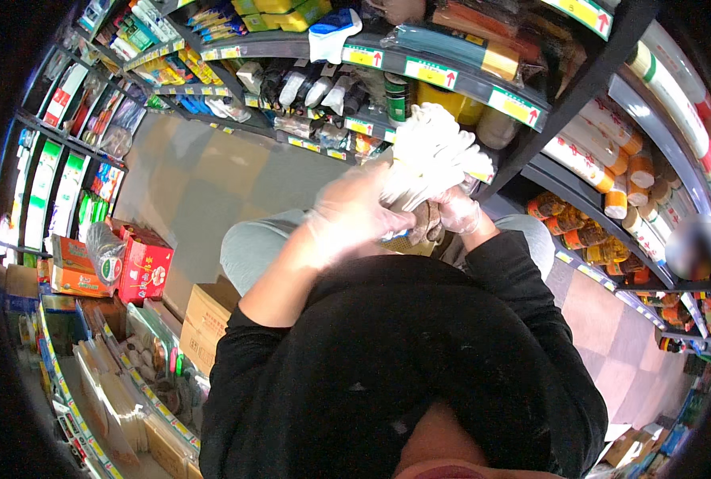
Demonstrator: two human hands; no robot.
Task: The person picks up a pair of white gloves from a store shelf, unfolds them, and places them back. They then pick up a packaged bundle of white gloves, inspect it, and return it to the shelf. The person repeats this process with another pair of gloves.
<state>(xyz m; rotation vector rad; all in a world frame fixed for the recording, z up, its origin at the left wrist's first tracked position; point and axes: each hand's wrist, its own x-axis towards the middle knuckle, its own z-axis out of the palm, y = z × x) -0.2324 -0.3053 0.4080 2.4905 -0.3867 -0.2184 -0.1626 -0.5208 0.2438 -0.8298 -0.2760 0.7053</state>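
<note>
A thick bundle of white knitted work gloves (pixel 429 152) is held up in front of the shelves, its finger ends fanned upward and to the right. Wrapped in a clear plastic glove, my left hand (pixel 362 209) grips the bundle's left side. My right hand (pixel 458 212), also in clear plastic, closes on its lower right edge, with some fingers hidden behind it. Just below the bundle, between both hands, are brownish-grey cloth items (pixel 425 223), perhaps more gloves; part of them is covered.
Price-tagged shelves (pixel 431 73) curve ahead, with a blue-and-white cloth item (pixel 334 33) hanging over one edge. A green can (pixel 396 97) stands behind the bundle. Bottles (pixel 603 243) line the right shelf. A red box (pixel 144 263) and a cardboard carton (pixel 209 319) sit at left.
</note>
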